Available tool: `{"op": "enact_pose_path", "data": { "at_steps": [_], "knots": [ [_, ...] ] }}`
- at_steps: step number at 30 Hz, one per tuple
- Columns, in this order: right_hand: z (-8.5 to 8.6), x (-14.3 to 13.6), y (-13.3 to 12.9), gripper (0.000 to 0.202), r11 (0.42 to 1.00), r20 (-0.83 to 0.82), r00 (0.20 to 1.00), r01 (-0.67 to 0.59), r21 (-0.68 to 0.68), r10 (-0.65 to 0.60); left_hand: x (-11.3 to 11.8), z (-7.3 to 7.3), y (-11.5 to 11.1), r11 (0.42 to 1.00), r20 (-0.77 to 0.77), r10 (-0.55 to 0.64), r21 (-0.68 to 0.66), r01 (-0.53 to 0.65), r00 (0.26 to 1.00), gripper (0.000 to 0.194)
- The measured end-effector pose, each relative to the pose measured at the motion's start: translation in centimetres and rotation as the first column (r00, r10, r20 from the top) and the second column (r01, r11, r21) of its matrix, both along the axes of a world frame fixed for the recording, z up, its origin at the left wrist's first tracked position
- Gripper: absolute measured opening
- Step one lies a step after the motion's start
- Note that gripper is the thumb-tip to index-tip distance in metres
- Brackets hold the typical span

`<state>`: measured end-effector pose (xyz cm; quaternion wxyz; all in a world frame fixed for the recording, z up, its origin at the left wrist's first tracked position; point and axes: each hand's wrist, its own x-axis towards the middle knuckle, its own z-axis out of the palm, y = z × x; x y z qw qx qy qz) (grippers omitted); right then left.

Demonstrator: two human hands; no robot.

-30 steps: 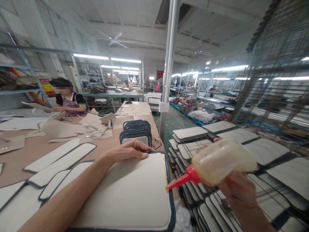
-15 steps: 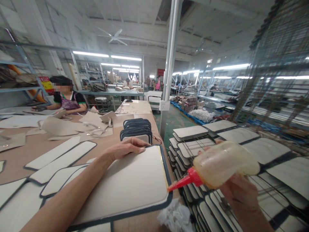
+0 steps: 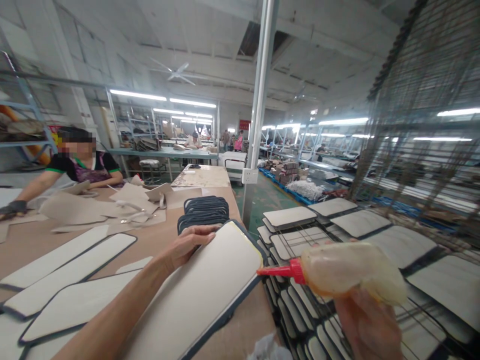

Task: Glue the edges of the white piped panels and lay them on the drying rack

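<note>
My left hand (image 3: 193, 242) grips the top edge of a cream panel (image 3: 202, 285) with a dark blue border, thumb on its face. The panel lies slanted over the brown table. My right hand (image 3: 365, 315) is wrapped round a cloudy squeeze bottle (image 3: 345, 267) with yellowish liquid, held on its side. Its red nozzle (image 3: 279, 271) points left, the tip at the panel's right corner. A thin yellow line runs along that end, just inside the border.
Dark-edged pieces (image 3: 206, 212) are stacked behind the panel. Similar panels (image 3: 75, 270) lie at left, beige pieces (image 3: 82, 207) beyond. Wire racks with panels (image 3: 360, 217) stand at right, near a metal post (image 3: 258, 110). A person (image 3: 84, 165) sits at far left; white crumpled material (image 3: 268, 347) is below.
The panel has turned so its right corner points more to the right. The bottle has levelled, its tip now higher. The view has shifted, and the person's arm reaches farther left.
</note>
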<state>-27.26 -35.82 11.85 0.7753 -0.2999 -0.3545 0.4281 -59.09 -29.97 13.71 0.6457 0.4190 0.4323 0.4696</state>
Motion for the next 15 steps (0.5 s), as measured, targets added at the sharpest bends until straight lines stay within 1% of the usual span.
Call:
{"op": "enact_pose_path", "data": {
  "at_steps": [2,6,10,12,15],
  "knots": [
    [-0.2,-0.2,0.2,0.06,1.0,0.004,1.0,-0.003,0.03,0.002,0.3,-0.4,0.3,0.999,0.018,0.051,-0.007,-0.051,0.999,0.054],
    [0.2,-0.8,0.4,0.064,0.996,-0.012,0.999,0.036,0.079,-0.035,0.7,-1.2,0.7,0.999,0.055,0.038,0.01,-0.039,0.998,0.05],
    [0.6,-1.4,0.6,0.065,0.998,-0.016,1.0,0.021,0.054,-0.02,1.0,-1.6,0.8,0.996,0.084,0.086,0.012,-0.087,0.993,0.05],
    [0.3,-1.4,0.9,0.065,0.998,-0.007,0.999,0.04,0.057,-0.04,1.1,-1.6,0.9,0.994,0.101,0.111,-0.001,-0.112,0.989,0.049],
    [-0.5,-1.1,1.6,0.066,0.992,0.02,0.996,0.081,0.095,-0.084,1.4,-1.6,1.0,0.989,0.121,0.144,-0.024,-0.142,0.982,0.043]
  ]
}}
